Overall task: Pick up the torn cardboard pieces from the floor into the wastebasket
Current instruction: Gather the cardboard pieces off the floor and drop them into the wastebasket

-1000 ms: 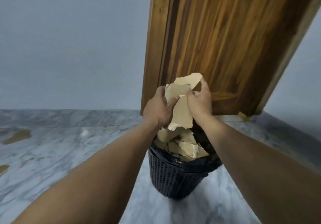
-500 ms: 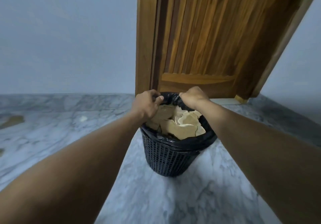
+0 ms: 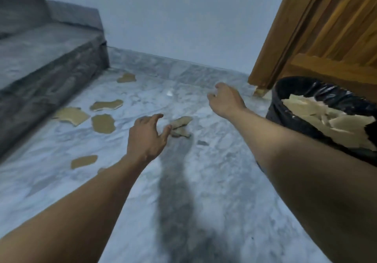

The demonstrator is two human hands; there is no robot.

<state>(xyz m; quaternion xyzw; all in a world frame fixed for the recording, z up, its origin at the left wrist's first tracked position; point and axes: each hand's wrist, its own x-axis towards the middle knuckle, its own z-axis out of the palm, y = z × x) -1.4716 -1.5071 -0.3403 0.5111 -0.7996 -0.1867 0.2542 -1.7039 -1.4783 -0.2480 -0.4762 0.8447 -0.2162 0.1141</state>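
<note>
Several torn brown cardboard pieces lie on the marble floor. The nearest pieces (image 3: 180,127) sit just right of my left hand (image 3: 145,136), which hovers open with fingers spread and thumb almost touching them. Others lie farther left: a piece (image 3: 103,123), a piece (image 3: 71,115), a piece (image 3: 106,105), a piece (image 3: 126,77) and a piece (image 3: 84,161). My right hand (image 3: 225,100) is open and empty above the floor, left of the black wastebasket (image 3: 285,88). The basket has a black liner and is heaped with cardboard scraps (image 3: 326,117).
A grey sofa (image 3: 40,58) fills the left side, its base bordering the scattered pieces. A wooden door (image 3: 318,30) stands behind the wastebasket at right. A pale wall runs along the back. My shadow falls on the floor (image 3: 204,181) between my arms.
Both hands pushed the held cardboard down into the wastebasket and let go. My view then swung left; both empty hands now reach over the floor toward the scattered pieces.
</note>
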